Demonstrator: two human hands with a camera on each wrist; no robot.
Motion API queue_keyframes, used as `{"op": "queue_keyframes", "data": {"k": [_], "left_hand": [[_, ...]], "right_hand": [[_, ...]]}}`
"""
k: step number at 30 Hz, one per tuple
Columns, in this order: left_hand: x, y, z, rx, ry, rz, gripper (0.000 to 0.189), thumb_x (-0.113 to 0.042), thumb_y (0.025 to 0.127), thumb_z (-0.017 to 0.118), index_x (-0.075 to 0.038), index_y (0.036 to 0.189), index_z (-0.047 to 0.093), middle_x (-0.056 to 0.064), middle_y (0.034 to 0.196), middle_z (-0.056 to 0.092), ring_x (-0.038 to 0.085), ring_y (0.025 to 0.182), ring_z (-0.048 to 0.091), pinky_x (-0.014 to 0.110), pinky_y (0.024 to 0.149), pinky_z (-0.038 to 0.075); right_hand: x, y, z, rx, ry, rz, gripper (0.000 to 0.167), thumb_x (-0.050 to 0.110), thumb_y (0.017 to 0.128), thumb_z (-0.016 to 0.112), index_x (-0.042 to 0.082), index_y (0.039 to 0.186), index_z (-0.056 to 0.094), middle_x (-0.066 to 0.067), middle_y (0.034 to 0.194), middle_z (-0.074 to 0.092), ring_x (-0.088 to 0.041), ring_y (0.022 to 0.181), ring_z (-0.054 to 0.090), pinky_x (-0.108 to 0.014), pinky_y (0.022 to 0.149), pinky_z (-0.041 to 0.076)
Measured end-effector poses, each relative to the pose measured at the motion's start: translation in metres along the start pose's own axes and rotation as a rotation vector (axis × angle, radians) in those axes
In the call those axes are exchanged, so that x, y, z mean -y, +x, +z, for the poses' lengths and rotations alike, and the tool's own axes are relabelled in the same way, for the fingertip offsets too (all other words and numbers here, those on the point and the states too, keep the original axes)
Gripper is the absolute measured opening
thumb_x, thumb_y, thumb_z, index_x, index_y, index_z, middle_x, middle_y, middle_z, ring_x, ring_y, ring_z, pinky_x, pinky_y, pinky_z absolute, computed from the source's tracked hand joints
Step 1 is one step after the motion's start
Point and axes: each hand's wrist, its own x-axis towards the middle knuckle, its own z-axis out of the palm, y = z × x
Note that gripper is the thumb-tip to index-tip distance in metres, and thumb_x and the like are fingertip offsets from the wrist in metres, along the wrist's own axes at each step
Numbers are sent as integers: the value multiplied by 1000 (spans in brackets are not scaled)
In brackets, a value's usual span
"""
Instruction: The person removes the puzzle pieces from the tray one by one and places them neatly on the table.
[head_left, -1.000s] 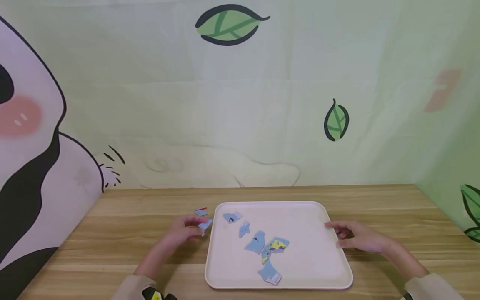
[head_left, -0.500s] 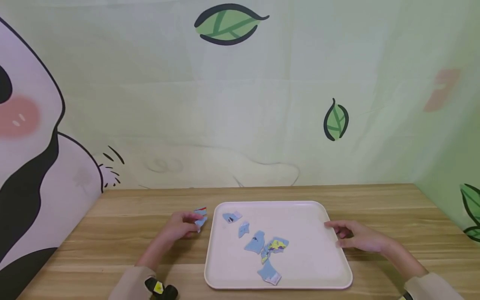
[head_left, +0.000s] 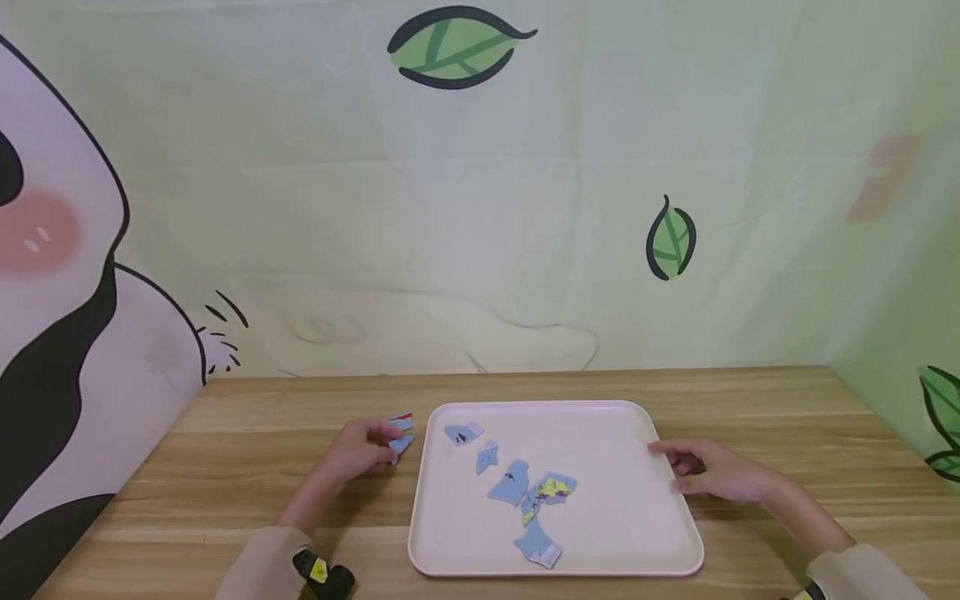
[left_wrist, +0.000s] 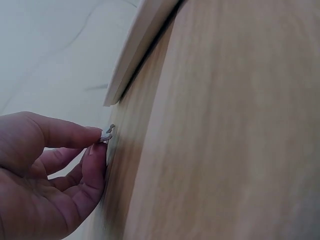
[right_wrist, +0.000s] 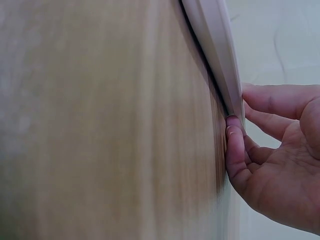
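My left hand point(head_left: 356, 450) pinches a small, irregular blue puzzle piece point(head_left: 402, 446) between thumb and fingertips, just left of the tray and low over the table. Only the thin grey edge of that piece point(left_wrist: 106, 134) shows in the left wrist view. Right behind it lies another blue piece point(head_left: 402, 422) with a red strip. The white tray point(head_left: 622, 467) carries several blue pieces, including one with a yellow print point(head_left: 557, 487). At the tray's right rim, my right hand point(head_left: 723, 473) grips the edge between thumb and fingers, as the right wrist view also shows.
The tray stands on a wood-grain table point(head_left: 247, 433). Behind the table hangs a pale green backdrop point(head_left: 510, 225) printed with leaves and a panda. A dark wrist camera point(head_left: 324, 575) sits on the left sleeve.
My left hand has moved slightly left, away from the tray, carrying the blue puzzle piece up beside the red-striped one. The right hand has stayed at the tray's rim.
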Motion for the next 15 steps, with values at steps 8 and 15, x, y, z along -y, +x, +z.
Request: {"op": "queue_keyframes", "data": {"k": [8, 15], "left_hand": [[1, 1, -1, -26, 72, 17, 21, 8, 73, 61, 6, 94, 62, 10, 81, 58, 16, 66, 52, 24, 52, 46], [1, -2, -4, -28, 109, 37, 22, 6, 73, 63, 6, 95, 62, 12, 88, 61, 18, 71, 54, 26, 56, 48]], "right_hand": [[-1, 1, 0, 3, 9, -1, 53, 10, 82, 63, -16, 123, 42, -9, 99, 47, -5, 84, 43, -18, 71, 40], [-2, 1, 0, 0, 9, -9, 53, 9, 82, 63, -17, 123, 43, -10, 99, 48, -4, 84, 43, -17, 71, 40]]}}
